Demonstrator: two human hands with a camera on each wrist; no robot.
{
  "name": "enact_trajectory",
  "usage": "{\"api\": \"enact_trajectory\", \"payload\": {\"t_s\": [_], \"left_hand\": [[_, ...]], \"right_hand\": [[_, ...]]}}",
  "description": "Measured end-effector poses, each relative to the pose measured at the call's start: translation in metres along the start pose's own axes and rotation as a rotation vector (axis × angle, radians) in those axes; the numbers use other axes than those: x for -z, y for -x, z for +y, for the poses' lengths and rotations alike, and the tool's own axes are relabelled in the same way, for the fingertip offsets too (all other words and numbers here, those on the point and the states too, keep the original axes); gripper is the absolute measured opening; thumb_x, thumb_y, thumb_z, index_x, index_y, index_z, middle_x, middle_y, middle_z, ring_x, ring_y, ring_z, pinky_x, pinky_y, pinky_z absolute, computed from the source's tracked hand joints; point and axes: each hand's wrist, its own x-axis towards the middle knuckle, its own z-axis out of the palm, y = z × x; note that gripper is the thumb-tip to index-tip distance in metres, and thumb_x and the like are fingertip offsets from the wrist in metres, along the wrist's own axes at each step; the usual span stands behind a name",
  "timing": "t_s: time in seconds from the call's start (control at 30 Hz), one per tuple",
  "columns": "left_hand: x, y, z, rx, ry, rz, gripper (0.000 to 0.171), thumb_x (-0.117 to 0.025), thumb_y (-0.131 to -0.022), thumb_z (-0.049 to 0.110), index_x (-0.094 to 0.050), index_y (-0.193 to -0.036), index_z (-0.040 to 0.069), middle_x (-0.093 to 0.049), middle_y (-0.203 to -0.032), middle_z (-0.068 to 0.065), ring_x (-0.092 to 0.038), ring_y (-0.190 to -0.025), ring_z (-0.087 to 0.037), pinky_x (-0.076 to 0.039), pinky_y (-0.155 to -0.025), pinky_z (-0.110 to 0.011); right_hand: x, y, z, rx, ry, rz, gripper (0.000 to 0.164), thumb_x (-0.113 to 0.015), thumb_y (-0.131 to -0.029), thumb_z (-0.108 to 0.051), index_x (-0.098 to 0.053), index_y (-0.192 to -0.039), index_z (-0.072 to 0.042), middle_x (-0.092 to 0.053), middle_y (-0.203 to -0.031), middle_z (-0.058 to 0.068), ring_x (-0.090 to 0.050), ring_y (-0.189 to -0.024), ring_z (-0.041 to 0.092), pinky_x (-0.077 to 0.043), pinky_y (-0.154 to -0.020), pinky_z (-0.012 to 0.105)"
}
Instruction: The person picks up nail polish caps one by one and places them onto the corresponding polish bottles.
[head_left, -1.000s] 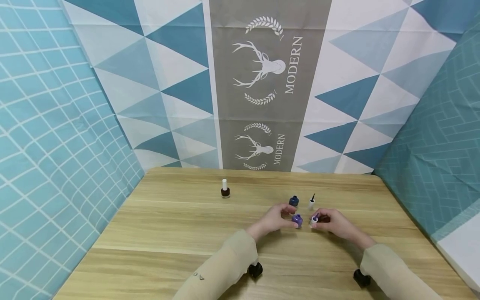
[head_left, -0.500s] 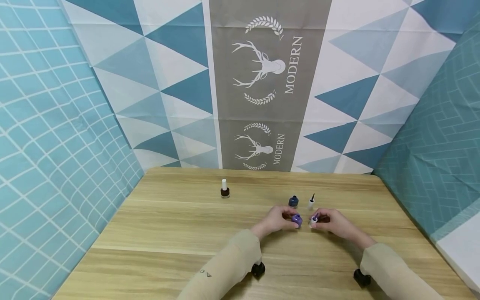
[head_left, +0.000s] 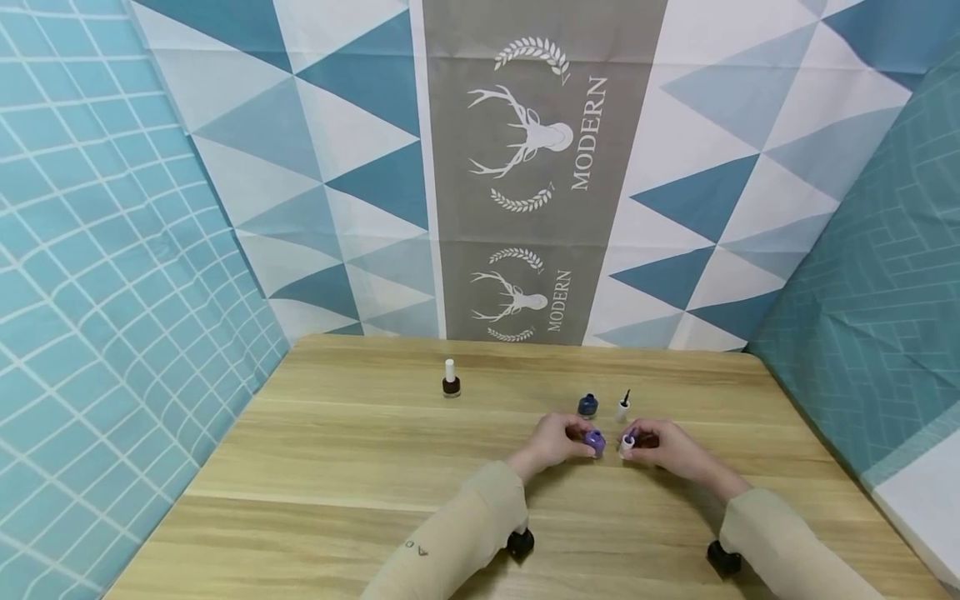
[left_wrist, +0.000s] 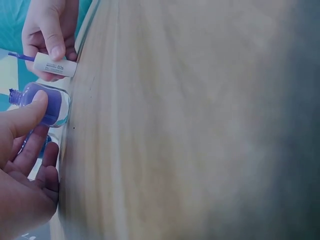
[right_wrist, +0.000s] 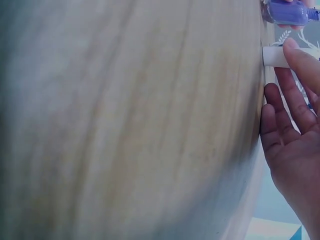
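Note:
My left hand (head_left: 556,440) pinches an uncapped purple nail polish bottle (head_left: 595,442) between thumb and fingers; in the left wrist view the purple bottle (left_wrist: 47,104) is upright with its threaded neck bare. Just to its right, my right hand (head_left: 666,445) pinches a white nail polish cap (head_left: 627,445), its purple-coated brush pointing up. The left wrist view shows print on the white cap (left_wrist: 56,65). Behind the hands stand an uncapped dark blue polish bottle (head_left: 588,406) and a second white cap (head_left: 622,409), its dark brush upright.
A capped dark polish bottle (head_left: 451,383) with a white cap stands farther left, toward the back of the wooden table (head_left: 360,450). Patterned cloth (head_left: 517,183) hangs behind the table and along both sides. A white surface (head_left: 926,492) lies at the right edge.
My left forearm has shifted slightly to the right, and the left fingers have closed in around the purple bottle. The right hand with the white cap stays in place.

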Motion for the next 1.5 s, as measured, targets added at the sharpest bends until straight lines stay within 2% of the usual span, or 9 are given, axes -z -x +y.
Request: {"api": "enact_trajectory", "payload": {"t_s": [0.23, 0.43, 0.63, 0.9, 1.1, 1.27, 1.5], "left_hand": [[0.002, 0.003, 0.000, 0.002, 0.007, 0.007, 0.029, -0.081, -0.072, 0.010, -0.071, -0.099, 0.008, -0.070, -0.092, 0.001, -0.055, -0.077, -0.003, -0.044, -0.069, -0.016], [0.008, 0.009, 0.000, -0.030, -0.018, 0.017, 0.028, -0.081, -0.071, 0.009, -0.072, -0.098, 0.007, -0.071, -0.091, -0.001, -0.057, -0.077, -0.006, -0.045, -0.069, -0.016], [0.016, 0.018, 0.002, -0.007, -0.016, 0.006, 0.026, -0.080, -0.072, 0.010, -0.072, -0.096, 0.009, -0.069, -0.091, 0.002, -0.059, -0.079, -0.009, -0.045, -0.070, -0.017], [0.036, 0.036, 0.013, 0.011, 0.003, 0.068, 0.024, -0.081, -0.073, 0.012, -0.072, -0.095, 0.011, -0.067, -0.089, 0.003, -0.058, -0.085, -0.014, -0.045, -0.072, -0.021], [0.053, 0.045, 0.015, 0.016, 0.027, 0.118, 0.024, -0.080, -0.074, 0.015, -0.071, -0.097, 0.012, -0.066, -0.092, 0.002, -0.057, -0.092, -0.020, -0.045, -0.076, -0.027], [0.065, 0.051, 0.019, 0.005, 0.025, 0.124, 0.026, -0.080, -0.074, 0.014, -0.070, -0.098, 0.011, -0.067, -0.093, 0.000, -0.056, -0.092, -0.018, -0.045, -0.079, -0.032], [0.081, 0.062, 0.030, -0.006, 0.002, 0.114, 0.027, -0.079, -0.075, 0.018, -0.070, -0.100, 0.014, -0.067, -0.096, 0.002, -0.057, -0.096, -0.018, -0.045, -0.085, -0.041]], "right_hand": [[-0.002, -0.001, -0.005, -0.003, 0.004, 0.003, 0.022, -0.069, -0.086, -0.026, -0.066, -0.100, -0.011, -0.065, -0.099, 0.001, -0.060, -0.090, 0.010, -0.050, -0.080, 0.025], [-0.002, -0.001, -0.012, 0.005, -0.006, 0.004, 0.021, -0.069, -0.086, -0.026, -0.066, -0.099, -0.010, -0.065, -0.097, 0.001, -0.059, -0.089, 0.011, -0.052, -0.080, 0.031], [0.000, 0.000, -0.020, 0.047, 0.013, 0.020, 0.020, -0.070, -0.085, -0.024, -0.067, -0.096, -0.007, -0.065, -0.094, 0.001, -0.058, -0.086, 0.008, -0.052, -0.074, 0.027], [0.009, 0.005, -0.043, 0.056, 0.054, 0.059, 0.023, -0.071, -0.084, -0.026, -0.068, -0.097, -0.006, -0.067, -0.096, 0.002, -0.057, -0.085, 0.007, -0.052, -0.068, 0.026], [0.017, 0.008, -0.062, 0.004, 0.090, 0.079, 0.017, -0.072, -0.083, -0.029, -0.068, -0.091, -0.014, -0.065, -0.095, -0.002, -0.057, -0.086, 0.010, -0.050, -0.067, 0.026], [0.023, 0.011, -0.076, -0.017, 0.105, 0.103, 0.014, -0.072, -0.083, -0.029, -0.066, -0.088, -0.018, -0.063, -0.092, -0.003, -0.057, -0.086, 0.010, -0.051, -0.068, 0.024], [0.034, 0.012, -0.097, -0.059, 0.095, 0.139, 0.019, -0.073, -0.082, -0.032, -0.066, -0.089, -0.016, -0.063, -0.092, 0.000, -0.056, -0.087, 0.017, -0.050, -0.068, 0.023]]}}
